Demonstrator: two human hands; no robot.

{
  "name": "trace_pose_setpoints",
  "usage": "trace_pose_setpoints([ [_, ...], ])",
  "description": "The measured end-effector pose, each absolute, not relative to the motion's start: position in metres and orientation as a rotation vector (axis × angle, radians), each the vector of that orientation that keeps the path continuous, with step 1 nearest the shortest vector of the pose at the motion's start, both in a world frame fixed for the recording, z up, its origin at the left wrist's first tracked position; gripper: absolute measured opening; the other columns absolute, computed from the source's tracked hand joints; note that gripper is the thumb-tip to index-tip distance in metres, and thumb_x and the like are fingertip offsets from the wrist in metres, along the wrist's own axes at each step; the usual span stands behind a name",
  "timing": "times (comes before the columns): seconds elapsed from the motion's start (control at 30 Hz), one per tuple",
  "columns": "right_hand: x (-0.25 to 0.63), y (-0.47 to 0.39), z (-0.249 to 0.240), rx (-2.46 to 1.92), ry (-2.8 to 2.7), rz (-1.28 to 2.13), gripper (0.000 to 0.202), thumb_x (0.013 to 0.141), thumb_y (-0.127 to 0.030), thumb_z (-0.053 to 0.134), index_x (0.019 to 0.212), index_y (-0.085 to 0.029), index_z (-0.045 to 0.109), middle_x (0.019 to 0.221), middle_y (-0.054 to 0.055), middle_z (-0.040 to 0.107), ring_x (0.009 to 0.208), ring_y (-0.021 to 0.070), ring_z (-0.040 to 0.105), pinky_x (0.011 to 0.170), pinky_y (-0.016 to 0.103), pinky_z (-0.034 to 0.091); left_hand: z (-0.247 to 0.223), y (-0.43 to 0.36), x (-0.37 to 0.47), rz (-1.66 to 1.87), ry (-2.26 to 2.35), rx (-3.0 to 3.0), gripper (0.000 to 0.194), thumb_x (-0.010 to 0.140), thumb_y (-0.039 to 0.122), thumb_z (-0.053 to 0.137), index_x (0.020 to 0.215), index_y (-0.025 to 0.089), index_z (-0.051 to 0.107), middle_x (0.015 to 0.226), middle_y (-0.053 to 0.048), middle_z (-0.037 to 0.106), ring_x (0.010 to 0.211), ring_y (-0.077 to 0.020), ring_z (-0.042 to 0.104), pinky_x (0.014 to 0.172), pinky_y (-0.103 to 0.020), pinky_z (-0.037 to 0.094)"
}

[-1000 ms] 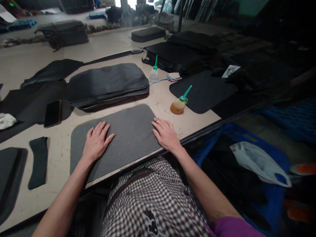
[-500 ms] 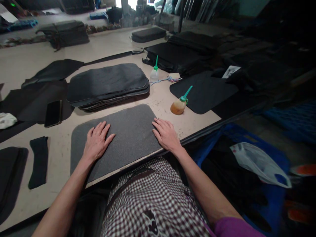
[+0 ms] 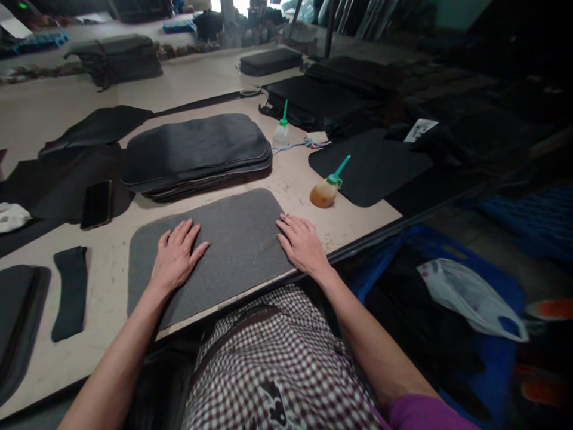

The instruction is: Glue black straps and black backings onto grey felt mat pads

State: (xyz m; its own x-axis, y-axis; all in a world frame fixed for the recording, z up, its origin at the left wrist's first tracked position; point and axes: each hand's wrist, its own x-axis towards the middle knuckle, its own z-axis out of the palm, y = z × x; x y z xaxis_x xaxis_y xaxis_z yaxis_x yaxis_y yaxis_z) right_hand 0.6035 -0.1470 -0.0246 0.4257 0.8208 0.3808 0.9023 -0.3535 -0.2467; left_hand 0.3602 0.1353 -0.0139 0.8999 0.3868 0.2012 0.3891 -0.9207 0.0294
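A dark grey panel with rounded far corners (image 3: pixel 233 251) lies flat at the near edge of the table. My left hand (image 3: pixel 176 254) rests palm down on its left part, fingers apart. On the panel's right edge lies my right hand (image 3: pixel 302 242), its fingers spread and partly over the tabletop. Neither hand holds anything. Behind the panel is a stack of black rounded pieces (image 3: pixel 197 146). A squeeze bottle with amber liquid and a green nozzle (image 3: pixel 324 194) leans to the right of the stack, and a clear one (image 3: pixel 280 136) stands farther back.
A phone (image 3: pixel 96 205) and a dark strip (image 3: pixel 70 292) lie on the table (image 3: pixel 107 269) at the left. A black sheet (image 3: pixel 367 164) is at the right. Below the table's right edge sits a blue crate (image 3: pixel 505 292) with dark material and a plastic bag (image 3: pixel 470 295).
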Motion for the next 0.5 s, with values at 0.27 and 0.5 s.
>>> trace_pose_setpoints([
  [0.27, 0.6047, -0.1476, -0.0261, -2.267, -1.466, -0.267, 0.042, 0.109, -0.033, 0.044, 0.146, -0.017, 0.056, 0.157, 0.012, 0.049, 0.147, 0.028, 0.043, 0.121, 0.053, 0.033, -0.0125, 0.1349, 0.3612, -0.335, -0.629, -3.064, 0.064, 0.106, 0.058, 0.032, 0.156, 0.02, 0.045, 0.166, -0.014, 0.039, 0.155, -0.0296, 0.034, 0.125, -0.055, 0.026],
  [0.5, 0.6045, -0.1475, -0.0248, -2.274, -1.473, -0.275, 0.041, 0.109, -0.032, 0.045, 0.145, -0.015, 0.057, 0.157, 0.013, 0.049, 0.146, 0.0281, 0.043, 0.121, 0.052, 0.033, -0.0119, 0.135, 0.3609, -0.327, -0.63, -3.069, 0.064, 0.106, 0.058, 0.033, 0.156, 0.02, 0.045, 0.166, -0.014, 0.039, 0.155, -0.0296, 0.034, 0.125, -0.055, 0.026],
])
